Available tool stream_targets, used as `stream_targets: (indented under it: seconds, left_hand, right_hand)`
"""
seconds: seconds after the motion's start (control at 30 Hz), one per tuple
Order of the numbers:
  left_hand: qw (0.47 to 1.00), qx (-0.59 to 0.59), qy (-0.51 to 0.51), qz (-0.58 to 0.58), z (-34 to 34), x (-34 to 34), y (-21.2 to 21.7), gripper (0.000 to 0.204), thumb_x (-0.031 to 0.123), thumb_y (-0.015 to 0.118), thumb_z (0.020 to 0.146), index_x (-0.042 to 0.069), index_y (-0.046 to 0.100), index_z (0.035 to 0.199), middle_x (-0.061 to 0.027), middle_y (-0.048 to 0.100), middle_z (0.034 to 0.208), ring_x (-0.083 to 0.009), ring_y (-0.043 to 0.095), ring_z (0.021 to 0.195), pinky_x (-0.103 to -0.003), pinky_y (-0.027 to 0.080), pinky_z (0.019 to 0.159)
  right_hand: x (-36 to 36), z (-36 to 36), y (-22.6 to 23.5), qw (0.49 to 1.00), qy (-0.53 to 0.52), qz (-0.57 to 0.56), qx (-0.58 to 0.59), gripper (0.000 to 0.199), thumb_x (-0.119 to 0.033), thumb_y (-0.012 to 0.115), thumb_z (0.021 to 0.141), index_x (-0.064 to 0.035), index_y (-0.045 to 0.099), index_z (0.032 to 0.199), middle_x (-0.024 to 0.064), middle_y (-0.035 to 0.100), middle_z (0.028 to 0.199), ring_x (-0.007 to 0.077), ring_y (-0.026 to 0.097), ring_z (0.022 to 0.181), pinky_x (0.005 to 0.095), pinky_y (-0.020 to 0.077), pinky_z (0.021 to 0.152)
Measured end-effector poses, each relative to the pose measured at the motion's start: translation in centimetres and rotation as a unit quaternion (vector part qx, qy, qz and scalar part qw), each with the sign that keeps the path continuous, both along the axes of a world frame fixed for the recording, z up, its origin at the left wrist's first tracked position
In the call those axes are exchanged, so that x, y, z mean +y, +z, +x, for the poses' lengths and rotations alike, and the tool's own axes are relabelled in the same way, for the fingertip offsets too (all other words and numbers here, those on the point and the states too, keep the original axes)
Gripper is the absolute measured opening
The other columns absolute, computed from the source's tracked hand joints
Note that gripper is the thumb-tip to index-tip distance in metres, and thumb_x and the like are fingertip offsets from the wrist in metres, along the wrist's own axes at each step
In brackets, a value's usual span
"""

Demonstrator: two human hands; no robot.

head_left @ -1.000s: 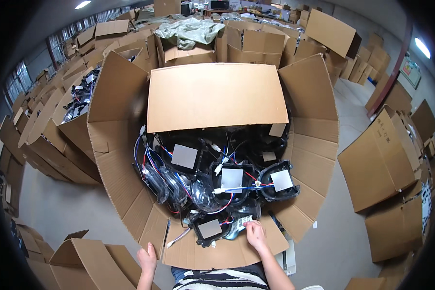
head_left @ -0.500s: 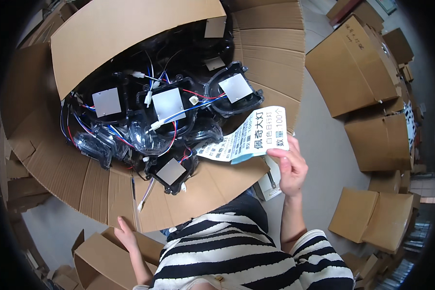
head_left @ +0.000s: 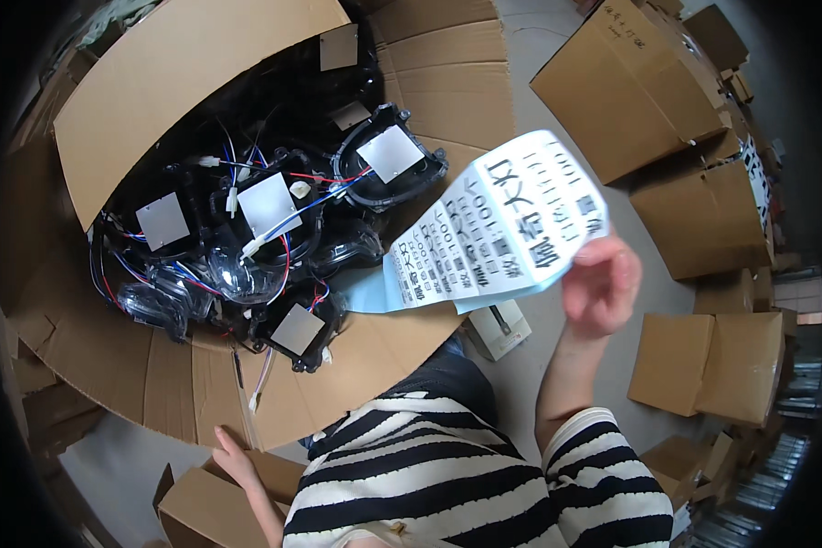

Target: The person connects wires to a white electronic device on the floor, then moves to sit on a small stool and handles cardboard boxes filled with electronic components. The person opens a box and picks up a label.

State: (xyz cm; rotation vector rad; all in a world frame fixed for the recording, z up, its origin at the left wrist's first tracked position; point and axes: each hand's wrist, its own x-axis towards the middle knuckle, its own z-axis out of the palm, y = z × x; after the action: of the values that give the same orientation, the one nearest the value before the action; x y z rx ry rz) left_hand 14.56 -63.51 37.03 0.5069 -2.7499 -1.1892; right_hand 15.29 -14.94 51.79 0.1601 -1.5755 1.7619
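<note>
My right hand (head_left: 601,285) pinches the free end of a long strip of white printed labels (head_left: 484,233) on light blue backing. The strip slants up out of a large open carton (head_left: 178,388), its lower end lying beside the lamps. Inside are several black vehicle lamps (head_left: 393,155) with clear lenses, square silver plates and red, blue and white wires with white connectors. At the carton's near edge my left hand (head_left: 237,459) is closed on the flap, its thumb side uppermost; the other fingers are partly hidden.
Brown cartons (head_left: 626,91) are stacked along the right, with another closed carton (head_left: 712,365) lower down. An open carton (head_left: 215,507) stands below my left hand. A white box (head_left: 500,329) sits on the grey floor near my legs. A large flap (head_left: 192,73) covers the big carton's far side.
My right hand has moved right and come closer, drawing more of the label strip out. The view has shifted, so the big carton sits further left. My left hand stays at the flap.
</note>
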Motion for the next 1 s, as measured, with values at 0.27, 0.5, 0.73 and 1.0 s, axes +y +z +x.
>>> stream_targets:
  seconds: [0.27,0.5,0.73,1.0]
  left_hand:
    - [0.999,0.013,0.032,-0.012,-0.4,0.7,0.4,0.046,0.028,0.043,0.091,-0.012,0.041,0.068,-0.0028,0.036,0.055,-0.0111,0.032,0.055,-0.033,0.029,0.046]
    - [0.999,0.011,0.034,-0.003,-0.1,-0.2,0.1,0.042,0.027,0.045,0.09,-0.007,0.044,0.066,0.0004,0.039,0.059,-0.0091,0.034,0.056,-0.029,0.03,0.047]
    - [0.999,-0.02,0.031,0.005,-0.1,-0.1,0.1,0.042,0.029,0.047,0.09,-0.004,0.045,0.065,0.0011,0.041,0.06,-0.0083,0.035,0.056,-0.028,0.031,0.047]
    - [0.998,0.003,0.057,-0.016,-0.3,0.3,0.2,0.044,0.028,0.044,0.091,-0.009,0.042,0.066,-0.0023,0.039,0.057,-0.0115,0.033,0.054,-0.03,0.03,0.047]
  right_hand:
    - [9.0,8.0,7.4,0.978,-0.165,0.114,0.061,0.034,-0.022,0.035,0.088,0.0056,0.051,0.101,0.0135,0.054,0.098,0.0246,0.048,0.099,0.0371,0.0363,0.089]
    - [1.3,3.0,5.1,0.84,-0.303,0.439,-0.096,0.039,-0.031,0.047,0.08,0.006,0.058,0.086,0.0247,0.054,0.1,0.031,0.054,0.093,0.0394,0.0436,0.081]
    - [-1.0,-4.4,-11.5,0.734,-0.027,0.646,-0.208,0.015,-0.009,0.055,0.071,0.0022,0.057,0.081,0.0166,0.054,0.094,0.0311,0.046,0.106,0.0416,0.0356,0.09]
    - [0.1,-7.8,-15.7,0.523,0.001,0.827,-0.207,0.025,-0.019,0.046,0.077,-0.002,0.059,0.09,0.0153,0.05,0.107,0.0328,0.037,0.115,0.0525,0.0217,0.098]
